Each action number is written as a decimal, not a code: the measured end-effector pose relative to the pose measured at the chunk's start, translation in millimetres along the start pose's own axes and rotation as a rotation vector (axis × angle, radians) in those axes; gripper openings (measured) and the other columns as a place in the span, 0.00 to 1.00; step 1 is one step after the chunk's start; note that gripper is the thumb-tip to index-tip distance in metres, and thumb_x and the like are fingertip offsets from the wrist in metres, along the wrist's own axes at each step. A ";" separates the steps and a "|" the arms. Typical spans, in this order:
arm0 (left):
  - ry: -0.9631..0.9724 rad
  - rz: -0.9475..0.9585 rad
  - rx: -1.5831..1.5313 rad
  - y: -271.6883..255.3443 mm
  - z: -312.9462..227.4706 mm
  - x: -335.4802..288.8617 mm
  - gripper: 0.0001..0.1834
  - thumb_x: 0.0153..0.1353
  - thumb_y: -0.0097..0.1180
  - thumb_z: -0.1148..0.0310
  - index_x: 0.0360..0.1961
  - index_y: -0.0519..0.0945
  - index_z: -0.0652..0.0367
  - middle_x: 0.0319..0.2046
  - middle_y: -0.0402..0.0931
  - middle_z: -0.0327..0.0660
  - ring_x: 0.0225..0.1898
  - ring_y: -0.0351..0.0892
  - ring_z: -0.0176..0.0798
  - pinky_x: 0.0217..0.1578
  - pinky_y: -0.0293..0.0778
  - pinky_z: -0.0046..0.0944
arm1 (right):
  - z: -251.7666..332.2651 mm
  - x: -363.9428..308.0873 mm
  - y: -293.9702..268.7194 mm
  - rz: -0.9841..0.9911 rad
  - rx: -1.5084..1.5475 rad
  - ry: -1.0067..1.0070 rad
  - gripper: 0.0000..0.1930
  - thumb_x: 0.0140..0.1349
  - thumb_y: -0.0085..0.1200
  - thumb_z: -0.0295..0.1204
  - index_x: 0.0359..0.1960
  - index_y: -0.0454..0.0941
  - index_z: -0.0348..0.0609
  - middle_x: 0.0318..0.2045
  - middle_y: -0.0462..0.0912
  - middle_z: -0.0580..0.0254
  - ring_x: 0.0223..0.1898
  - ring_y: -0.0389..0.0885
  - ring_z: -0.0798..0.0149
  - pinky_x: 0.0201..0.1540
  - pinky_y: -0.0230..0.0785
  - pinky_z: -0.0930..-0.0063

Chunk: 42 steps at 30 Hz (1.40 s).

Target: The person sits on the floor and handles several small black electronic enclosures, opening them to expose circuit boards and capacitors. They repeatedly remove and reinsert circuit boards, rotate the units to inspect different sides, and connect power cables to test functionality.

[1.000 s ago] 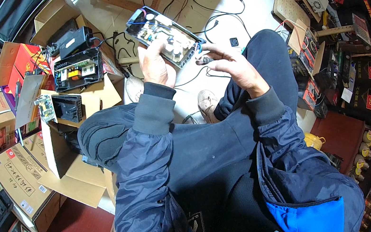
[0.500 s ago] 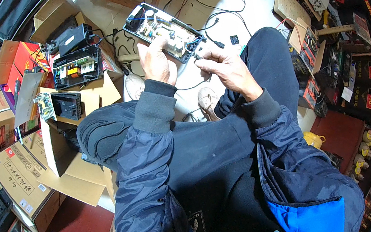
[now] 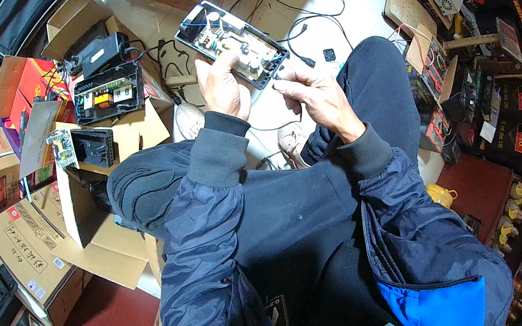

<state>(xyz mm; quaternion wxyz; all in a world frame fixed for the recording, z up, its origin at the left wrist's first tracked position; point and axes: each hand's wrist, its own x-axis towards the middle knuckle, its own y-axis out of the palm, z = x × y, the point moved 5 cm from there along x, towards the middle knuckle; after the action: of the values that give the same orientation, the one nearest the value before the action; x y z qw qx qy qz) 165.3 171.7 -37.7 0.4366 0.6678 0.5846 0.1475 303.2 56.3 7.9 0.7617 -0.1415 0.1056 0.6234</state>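
Note:
My left hand (image 3: 223,88) is closed on the near side of an open black power supply case (image 3: 185,34), its thumb over the inside. A pale circuit board (image 3: 246,52) with capacitors and blue wires fills the case, which is held tilted above the floor between my knees. At the case's near right corner, my right hand (image 3: 314,91) has thumb and forefinger pinched together. What sits between those fingertips is too small to make out. A thin dark cord hangs below this hand.
Left of me, another opened power supply (image 3: 106,98) rests on a cardboard box, near a loose circuit board (image 3: 62,149) and an empty-looking black case half (image 3: 95,147). Black cables (image 3: 310,17) lie across the floor ahead. A small dark square part (image 3: 329,55) lies right of my hands. Shelves line the right.
The case has shifted and turned very slightly in my left hand's grip. My right hand has moved a little at the corner, its fingers curling more.

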 end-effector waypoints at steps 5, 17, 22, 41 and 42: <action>0.003 0.017 -0.005 3.9 -1.6 -2.4 0.17 0.66 0.55 0.80 0.55 0.72 0.59 0.50 0.79 0.43 0.52 0.83 0.43 0.55 0.83 0.49 | -6.5 3.7 2.5 0.014 0.160 0.074 0.12 0.71 0.62 0.36 0.38 0.86 0.38 0.22 0.81 0.70 0.24 0.76 0.78 0.30 0.70 0.81; -0.061 0.049 -0.033 4.5 -0.4 -3.8 0.17 0.65 0.57 0.79 0.55 0.76 0.64 0.48 0.83 0.44 0.50 0.86 0.44 0.55 0.83 0.48 | -1.0 0.9 1.2 -0.066 -0.091 -0.071 0.15 0.71 0.60 0.37 0.41 0.87 0.35 0.19 0.78 0.71 0.21 0.72 0.79 0.26 0.66 0.79; -0.140 0.043 -0.063 1.1 4.0 -1.5 0.18 0.63 0.59 0.78 0.55 0.74 0.61 0.49 0.80 0.46 0.51 0.83 0.45 0.53 0.83 0.51 | -1.5 -0.5 -0.3 -0.030 -0.037 -0.047 0.15 0.71 0.60 0.38 0.43 0.87 0.35 0.19 0.76 0.72 0.22 0.71 0.80 0.26 0.65 0.80; -0.162 0.020 0.156 7.7 39.0 -34.4 0.21 0.60 0.59 0.84 0.55 0.74 0.65 0.46 0.82 0.43 0.46 0.84 0.39 0.49 0.82 0.40 | -31.0 -26.3 -5.7 0.056 -0.132 0.142 0.20 0.76 0.48 0.39 0.27 0.75 0.38 0.20 0.74 0.66 0.23 0.69 0.72 0.28 0.62 0.73; -0.186 0.026 0.174 8.5 37.7 -31.8 0.23 0.60 0.58 0.85 0.57 0.73 0.65 0.47 0.81 0.43 0.47 0.84 0.40 0.50 0.82 0.40 | -29.8 -25.5 -5.8 0.056 -0.108 0.116 0.22 0.77 0.45 0.39 0.24 0.75 0.38 0.21 0.74 0.65 0.23 0.70 0.71 0.29 0.62 0.73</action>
<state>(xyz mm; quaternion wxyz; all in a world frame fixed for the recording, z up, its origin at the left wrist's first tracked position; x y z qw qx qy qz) 188.8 127.9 -42.9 0.4272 0.7216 0.5434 0.0394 304.3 21.5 -10.9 0.7279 -0.2152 0.1197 0.6399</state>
